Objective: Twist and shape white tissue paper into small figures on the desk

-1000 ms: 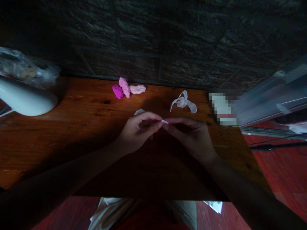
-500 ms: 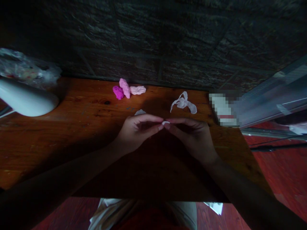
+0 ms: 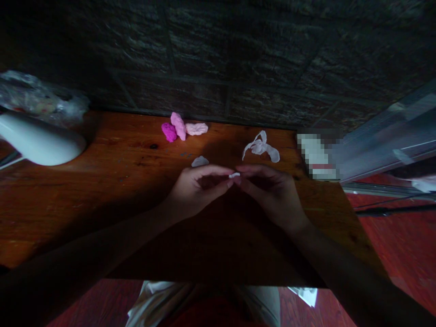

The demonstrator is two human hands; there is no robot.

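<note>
A small white piece [image 3: 234, 175], which looks like soft modelling clay, is pinched between the fingertips of both hands. My left hand [image 3: 195, 187] grips its left end with thumb and forefinger. From the other side, the thumb and forefinger of my right hand [image 3: 274, 190] close on it, and they hide part of it. Just behind my left hand lies a flat whitish piece [image 3: 200, 161], partly covered by the fingers. Beyond my right hand, a thin white shape with several petal-like strips [image 3: 259, 146] rests on the table.
Magenta [image 3: 169, 132], pink [image 3: 178, 126] and pale pink lumps [image 3: 196, 129] lie together near the dark stone wall [image 3: 204, 97]. A white rounded object [image 3: 51, 145] and clear plastic bag [image 3: 47, 100] stand left on the wooden table [image 3: 112, 177]. A blurred-out box [image 3: 318, 156] is at right.
Both hands stay nearly in place with small finger shifts around the white piece. The flat whitish piece behind my left hand shows slightly more.
</note>
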